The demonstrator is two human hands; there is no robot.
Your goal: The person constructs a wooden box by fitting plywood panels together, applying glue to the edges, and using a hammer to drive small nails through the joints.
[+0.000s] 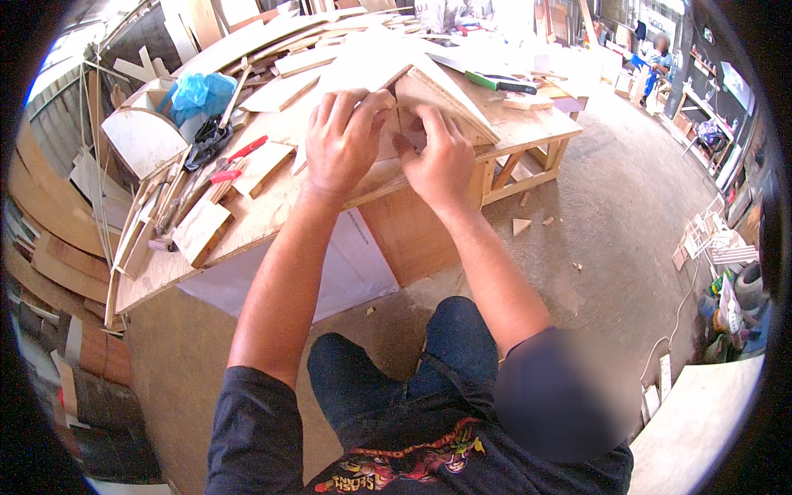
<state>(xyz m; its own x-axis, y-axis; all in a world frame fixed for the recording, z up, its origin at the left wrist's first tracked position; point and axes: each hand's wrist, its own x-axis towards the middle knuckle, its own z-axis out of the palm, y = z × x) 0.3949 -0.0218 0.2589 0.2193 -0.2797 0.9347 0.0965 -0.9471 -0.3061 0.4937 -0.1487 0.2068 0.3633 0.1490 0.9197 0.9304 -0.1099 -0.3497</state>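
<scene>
Panel (454,107) at near edge of bench (540,125), between both hands, tilted, peaked at top next to a dark seam. Left hand (342,144) just left of seam, fingers curled, thumb and index tips close together; can't tell if pinching anything. Right hand (437,157) in front of panel face, half curled, thumb and index apart; can't tell if touching. Just beyond panel, to the right: green-and-black tool (502,82). Left on bench: wood blocks (206,233), red tool (247,148), black bag (209,144), blue bag (202,95). Further back: heaped boards (305,61). Down bench front: white sheet (334,264). On floor (602,239) near bench: wood scraps (521,225). Far back right, well apart: another person (660,64), blue clothes. Right side: pale slatted rack (714,235).
</scene>
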